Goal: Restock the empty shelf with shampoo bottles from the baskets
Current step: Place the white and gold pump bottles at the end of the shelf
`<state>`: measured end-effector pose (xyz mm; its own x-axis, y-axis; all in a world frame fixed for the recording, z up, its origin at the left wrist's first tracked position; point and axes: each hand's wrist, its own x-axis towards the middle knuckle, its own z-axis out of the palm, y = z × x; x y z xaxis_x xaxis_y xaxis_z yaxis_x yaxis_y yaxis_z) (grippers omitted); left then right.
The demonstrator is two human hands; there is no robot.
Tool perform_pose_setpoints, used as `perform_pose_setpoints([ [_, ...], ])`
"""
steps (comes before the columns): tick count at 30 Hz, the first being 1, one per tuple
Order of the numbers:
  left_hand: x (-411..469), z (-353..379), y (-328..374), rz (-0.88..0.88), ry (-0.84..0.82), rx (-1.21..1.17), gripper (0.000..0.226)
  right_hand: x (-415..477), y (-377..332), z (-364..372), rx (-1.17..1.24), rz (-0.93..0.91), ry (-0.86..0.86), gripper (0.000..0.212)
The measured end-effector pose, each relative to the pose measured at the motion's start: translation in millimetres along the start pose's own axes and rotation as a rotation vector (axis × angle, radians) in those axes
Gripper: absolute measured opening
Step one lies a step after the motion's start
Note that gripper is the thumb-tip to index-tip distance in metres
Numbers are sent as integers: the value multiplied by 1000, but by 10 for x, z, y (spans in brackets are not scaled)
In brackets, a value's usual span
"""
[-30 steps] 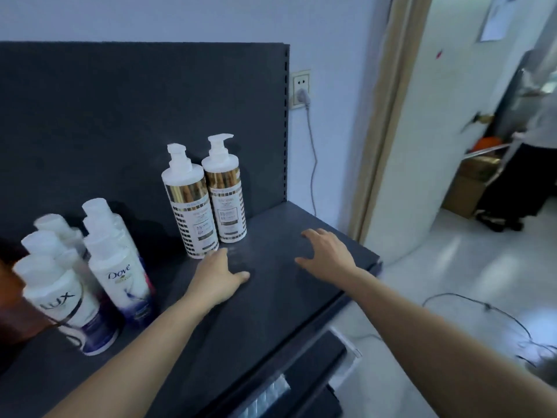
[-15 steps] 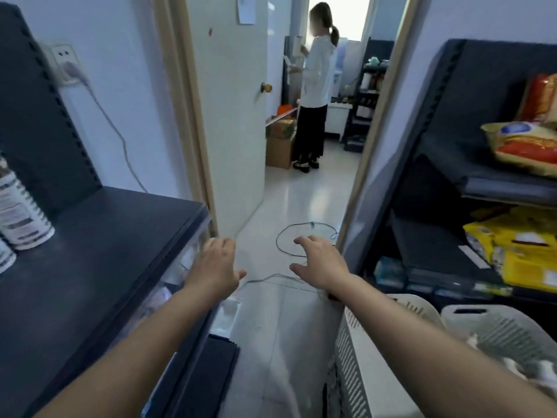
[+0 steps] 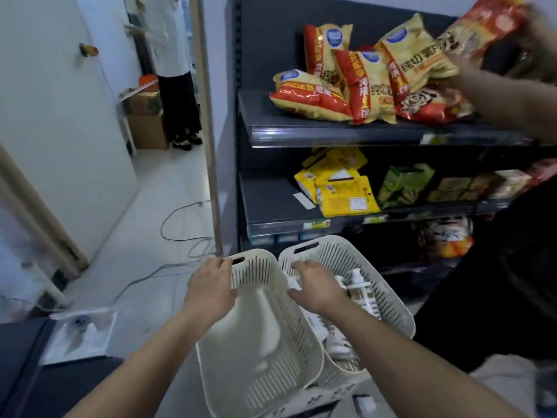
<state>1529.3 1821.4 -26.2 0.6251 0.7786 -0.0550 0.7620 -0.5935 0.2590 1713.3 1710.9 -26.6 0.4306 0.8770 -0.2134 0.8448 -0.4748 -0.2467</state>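
Snack shelves (image 3: 301, 134) in the back. Left hand (image 3: 211, 292), fingers loose, sits over the left basket (image 3: 271, 342). Right hand (image 3: 316, 288) has its fingers spread wide just above the bottles (image 3: 361, 294).

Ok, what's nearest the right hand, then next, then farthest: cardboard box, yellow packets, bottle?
1. Bottle, in the basket beside the right hand.
2. Yellow packets, on the middle shelf, above.
3. Cardboard box, far back, left.

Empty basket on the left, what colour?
Cream white basket, with slotted walls; the head view shows it best.
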Motion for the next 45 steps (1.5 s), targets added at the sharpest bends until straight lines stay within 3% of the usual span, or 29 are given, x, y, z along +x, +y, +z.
perform_pose_setpoints([
  [12,737,1093,1500,266,-243,73,67,-86,1682,223,127,346,-149,63],
  [18,1066,1648,1823,308,-403,79,52,75,2131,462,168,505,-239,62],
  [22,1122,1964,1938,290,-485,7,44,184,2320,651,196,601,-327,75],
  [26,1176,2432,1989,158,-615,-207,35,302,2488,819,315,661,-359,83],
  [30,1252,2654,2151,8,-623,-359,57,436,2600,972,482,727,-323,80],
  [34,1375,2867,2222,-221,-628,-646,22,557,2667,1189,722,856,-188,55],
  [36,1403,2928,2226,-341,-600,-786,6,611,2685,1309,771,892,-161,56],
  [42,1371,2874,2215,-579,-623,-1097,10,646,2763,1413,852,891,-202,64],
  [45,1291,2706,2160,-580,-631,-1154,10,625,2844,1320,960,856,-248,70],
])
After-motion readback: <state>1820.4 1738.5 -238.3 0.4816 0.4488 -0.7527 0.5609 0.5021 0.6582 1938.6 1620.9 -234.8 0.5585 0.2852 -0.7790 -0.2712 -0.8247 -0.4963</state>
